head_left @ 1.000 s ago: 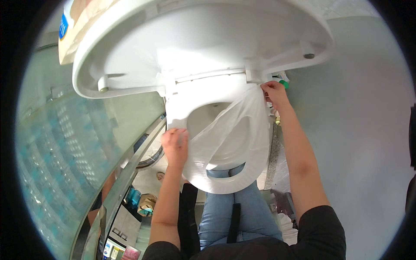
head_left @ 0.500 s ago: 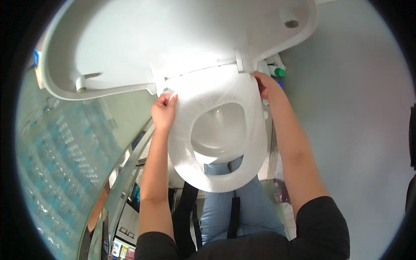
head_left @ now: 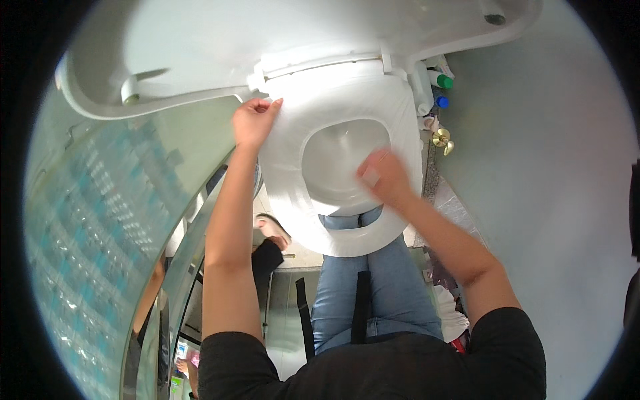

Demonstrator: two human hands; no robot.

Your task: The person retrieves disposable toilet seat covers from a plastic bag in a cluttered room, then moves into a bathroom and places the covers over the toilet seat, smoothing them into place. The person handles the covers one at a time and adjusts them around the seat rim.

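A white toilet seat [head_left: 348, 242] lies lowered over the bowl [head_left: 333, 160], with a thin, slightly wrinkled seat cover [head_left: 320, 120] spread across its top. At the rear left corner of the seat, my left hand [head_left: 255, 124] pinches the cover's edge between thumb and fingers. My right hand [head_left: 387, 179] is over the right side of the seat opening, curled closed and blurred by motion. A small pale patch shows at its fingers, too smeared to name. Behind the seat stands the raised toilet lid [head_left: 200, 47].
Bottles, one green-capped [head_left: 445, 81] and one blue-capped [head_left: 441, 102], stand right of the seat hinge, near a brass-coloured valve [head_left: 443, 139]. A plain grey wall [head_left: 533, 200] rises on the right. On the left is a glass panel [head_left: 113, 220] with a patterned sheet. A foot [head_left: 272, 229] shows below left.
My right hand has left the seat's rear right corner and swung toward me over the opening. My left hand keeps its pinch at the rear left corner. The view has shifted.
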